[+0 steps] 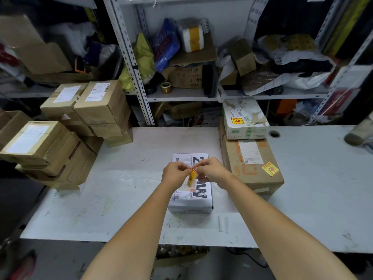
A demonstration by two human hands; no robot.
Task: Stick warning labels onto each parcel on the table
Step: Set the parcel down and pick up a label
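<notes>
A small white printed parcel [190, 201] lies in the middle of the table. Just above it, my left hand [175, 172] and my right hand [212, 168] pinch a yellow and red warning label [192, 176] between their fingertips; the label hangs blurred between them. To the right, a brown parcel [252, 166] carries a yellow label [270, 169], and a white parcel [245, 120] stacked on its far end also carries one [237, 121]. On the left stand several brown parcels [50, 146] with white address sheets and no yellow labels visible.
The white table [121, 199] has a cable hole [274, 134] at the back right and a strip of white backing paper [223, 223] near the front. Cluttered metal shelves [181, 93] stand behind. A shoe [357, 136] rests at the right edge.
</notes>
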